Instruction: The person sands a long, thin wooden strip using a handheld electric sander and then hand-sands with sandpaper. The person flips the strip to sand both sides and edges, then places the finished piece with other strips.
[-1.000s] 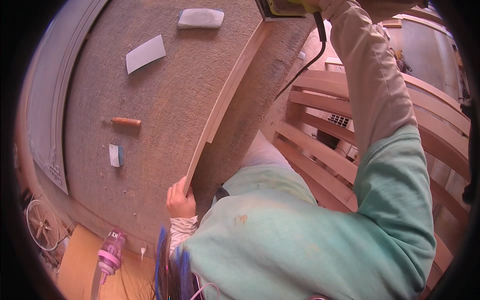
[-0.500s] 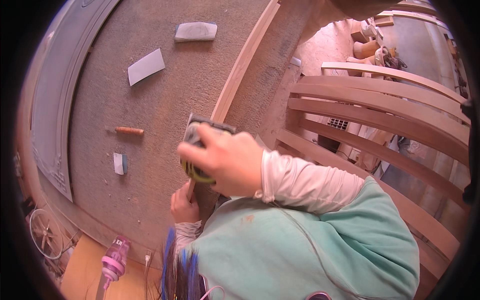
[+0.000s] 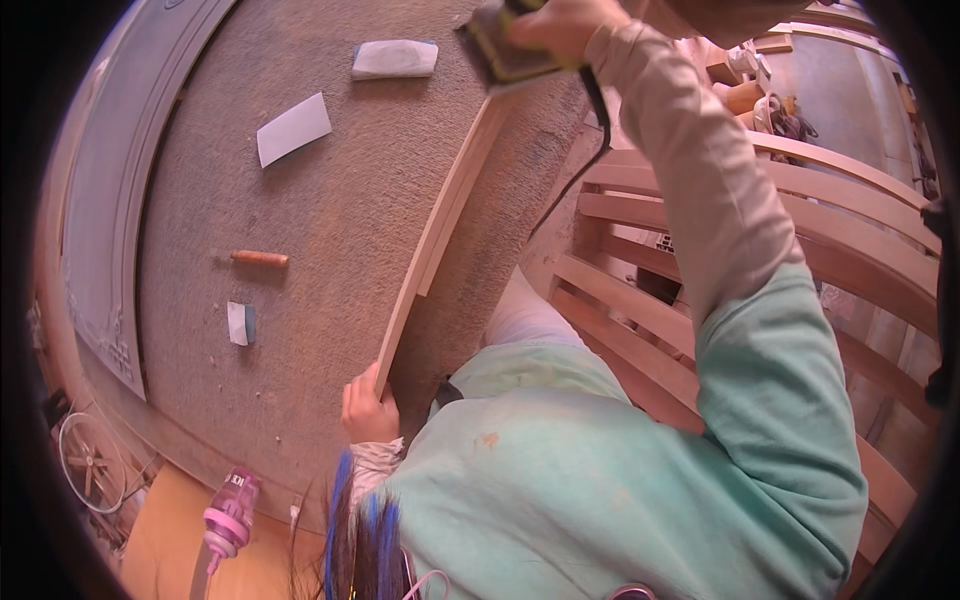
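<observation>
The wooden strip is pale tan, the power tool black and yellowish, the top mint green.

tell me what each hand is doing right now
Left hand: closed on the near end of the wooden strip.
Right hand: closed, holding the corded sander.

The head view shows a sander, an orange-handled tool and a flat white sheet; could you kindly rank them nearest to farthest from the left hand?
1. Orange-handled tool: ahead and left of the left hand.
2. Flat white sheet: farther ahead, also left.
3. Sander: farthest ahead, rightward, in the right hand.
</observation>
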Tool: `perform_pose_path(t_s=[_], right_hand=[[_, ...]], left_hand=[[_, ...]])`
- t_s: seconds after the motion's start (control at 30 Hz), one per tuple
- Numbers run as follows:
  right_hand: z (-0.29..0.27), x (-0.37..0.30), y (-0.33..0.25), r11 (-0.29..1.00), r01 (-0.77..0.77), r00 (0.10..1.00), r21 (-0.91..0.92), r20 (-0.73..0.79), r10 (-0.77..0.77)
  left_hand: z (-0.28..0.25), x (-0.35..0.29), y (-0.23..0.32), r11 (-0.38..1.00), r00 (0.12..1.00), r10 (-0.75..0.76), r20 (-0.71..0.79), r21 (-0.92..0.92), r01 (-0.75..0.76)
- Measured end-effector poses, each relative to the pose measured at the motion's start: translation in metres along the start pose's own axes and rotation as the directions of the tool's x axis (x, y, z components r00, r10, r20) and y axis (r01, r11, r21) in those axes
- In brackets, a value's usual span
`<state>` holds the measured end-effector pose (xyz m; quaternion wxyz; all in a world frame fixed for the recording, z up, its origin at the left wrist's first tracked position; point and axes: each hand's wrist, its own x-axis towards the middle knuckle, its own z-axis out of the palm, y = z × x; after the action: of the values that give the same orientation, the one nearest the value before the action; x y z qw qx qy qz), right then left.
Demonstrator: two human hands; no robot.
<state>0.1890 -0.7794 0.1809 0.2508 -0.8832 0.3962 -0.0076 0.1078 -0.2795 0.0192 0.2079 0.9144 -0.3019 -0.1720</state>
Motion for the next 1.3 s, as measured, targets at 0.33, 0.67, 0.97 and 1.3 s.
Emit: perform_pose_path(t_s=[0.33, 0.67, 0.97, 1.3], right_hand=[[0.041, -0.019, 0.045, 0.947, 0.258, 0.965, 0.191, -0.010, -0.261], [0.098, -0.230, -0.024, 0.837, 0.515, 0.827, 0.184, 0.148, -0.542], [0.051, -0.128, -0.004, 0.956, 0.274, 0.957, -0.108, 0.127, -0.260], [-0.025, 0.057, 0.038, 0.985, -0.174, 0.982, 0.013, -0.069, 0.174]], left_hand=[[0.000, 0.001, 0.000, 1.000, 1.000, 0.010, -0.016, -0.014, -0.010], [-0.001, 0.004, -0.001, 0.998, 0.998, 0.049, -0.033, -0.040, -0.051], [0.000, 0.004, 0.001, 0.999, 0.998, 0.030, -0.054, -0.032, -0.032], [0.002, 0.004, 0.003, 0.999, 0.998, 0.012, -0.061, -0.030, -0.014]])
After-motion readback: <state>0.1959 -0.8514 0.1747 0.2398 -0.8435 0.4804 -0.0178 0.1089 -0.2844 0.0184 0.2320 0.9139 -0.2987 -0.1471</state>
